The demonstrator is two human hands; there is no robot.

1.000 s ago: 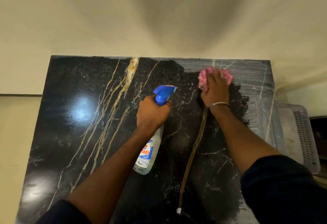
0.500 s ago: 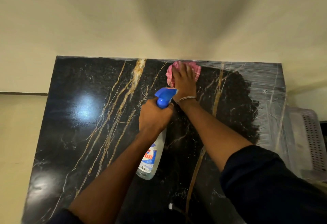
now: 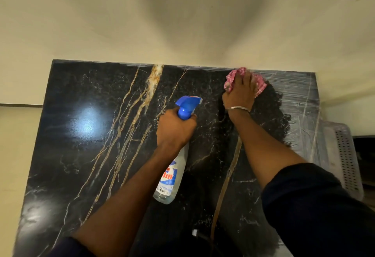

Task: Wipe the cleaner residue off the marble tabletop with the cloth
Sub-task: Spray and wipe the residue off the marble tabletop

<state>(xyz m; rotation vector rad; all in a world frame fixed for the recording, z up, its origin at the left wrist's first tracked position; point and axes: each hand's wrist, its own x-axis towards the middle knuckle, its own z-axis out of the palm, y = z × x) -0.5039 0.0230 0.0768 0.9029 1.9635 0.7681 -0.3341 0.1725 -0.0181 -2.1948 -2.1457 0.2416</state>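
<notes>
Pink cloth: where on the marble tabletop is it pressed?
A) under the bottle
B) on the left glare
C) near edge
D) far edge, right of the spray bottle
D: the right hand presses the pink cloth at the far edge of the tabletop, right of the spray bottle.

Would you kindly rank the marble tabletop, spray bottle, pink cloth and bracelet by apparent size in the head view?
Marble tabletop
spray bottle
pink cloth
bracelet
The cloth is partly hidden under the right hand.
</notes>
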